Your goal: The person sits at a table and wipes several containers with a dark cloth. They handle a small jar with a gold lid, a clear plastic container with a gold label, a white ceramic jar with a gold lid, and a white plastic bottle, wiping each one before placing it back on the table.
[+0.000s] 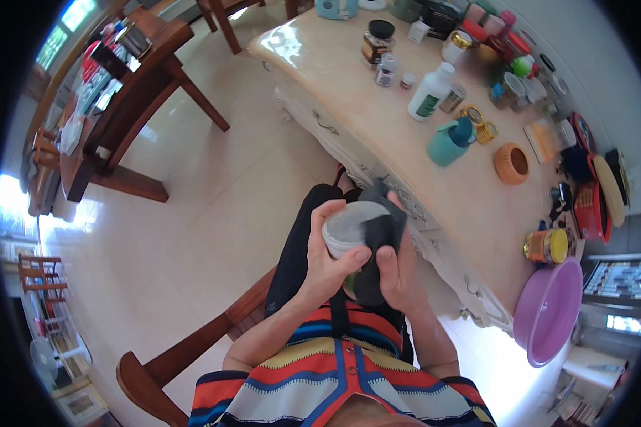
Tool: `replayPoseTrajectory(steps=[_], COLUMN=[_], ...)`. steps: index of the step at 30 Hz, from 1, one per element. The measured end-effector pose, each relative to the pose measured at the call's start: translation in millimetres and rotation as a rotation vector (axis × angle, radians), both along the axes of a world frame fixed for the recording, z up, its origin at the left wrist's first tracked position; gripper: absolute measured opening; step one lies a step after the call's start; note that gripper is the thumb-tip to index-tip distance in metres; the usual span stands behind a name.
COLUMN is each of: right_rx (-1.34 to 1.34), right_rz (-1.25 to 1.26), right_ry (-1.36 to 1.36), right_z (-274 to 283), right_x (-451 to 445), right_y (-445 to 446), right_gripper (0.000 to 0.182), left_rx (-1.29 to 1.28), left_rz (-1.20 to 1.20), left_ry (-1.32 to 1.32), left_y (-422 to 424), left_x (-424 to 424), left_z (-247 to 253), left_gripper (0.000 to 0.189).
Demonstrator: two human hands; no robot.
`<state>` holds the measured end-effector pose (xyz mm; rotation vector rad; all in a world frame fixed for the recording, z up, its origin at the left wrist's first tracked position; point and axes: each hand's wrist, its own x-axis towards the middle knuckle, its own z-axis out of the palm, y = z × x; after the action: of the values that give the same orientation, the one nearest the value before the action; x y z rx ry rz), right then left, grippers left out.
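Above my lap, my left hand point(328, 251) grips a round jar point(352, 224) with a pale, clear-looking lid, tilted up towards me. A dark grey cloth point(382, 229) is in my right hand point(398, 267), pressed against the jar's right side and partly covering its lid. Part of the cloth hangs below my fingers and hides much of the jar's body. Both thumbs lie on the near side. To the right, on the long sideboard, stand a teal bottle point(446, 147), a white bottle with a green label point(430, 93) and an orange ribbed pot point(511, 164).
The sideboard's top point(384, 123) runs along my right, with many jars towards the wall. A purple basin point(547, 315) and a yellow-lidded jar point(547, 246) are at its near end. A wooden chair point(192, 347) is beside me; a wooden table point(133, 96) stands at upper left.
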<state>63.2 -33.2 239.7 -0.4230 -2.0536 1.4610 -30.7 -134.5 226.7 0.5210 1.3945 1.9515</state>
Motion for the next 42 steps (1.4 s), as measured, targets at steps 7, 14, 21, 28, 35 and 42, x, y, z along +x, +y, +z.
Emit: replayPoseTrajectory(steps=[7, 14, 21, 28, 35, 42], right_rx=[-0.591, -1.312, -1.417, -1.110, -0.596, -0.386], right_rz=[0.146, -0.023, -0.164, -0.253, -0.383, -0.123], right_ry=[-0.084, -0.100, -0.142, 0.000, 0.049, 0.138], right_z=[-35.4, -37.9, -39.1, -18.9, -38.3, -22.1], right_x=[-0.5, 8.4, 22.4, 18.5, 27.6, 27.4], right_y=[21.9, -4.0, 17.8, 8.8, -13.7, -1.5], right_gripper=[0.058, 0.053, 0.043, 0.044, 0.052, 0.071], left_rx=[0.003, 0.192, 0.091, 0.087, -0.095, -0.117], left_rz=[0.085, 0.055, -0.020, -0.050, 0.072, 0.113], left_ry=[-0.027, 0.369, 0.853, 0.521, 0.204, 0.119], left_y=[3.4, 4.5, 15.3, 20.2, 25.7, 34.7], left_x=[3.8, -8.1, -8.3, 24.0, 20.0, 9.0], left_z=[-5.2, -1.4, -0.7, -9.7, -30.7, -27.9], left_gripper=[0.083, 0.095, 0.128, 0.123, 0.085, 0.081])
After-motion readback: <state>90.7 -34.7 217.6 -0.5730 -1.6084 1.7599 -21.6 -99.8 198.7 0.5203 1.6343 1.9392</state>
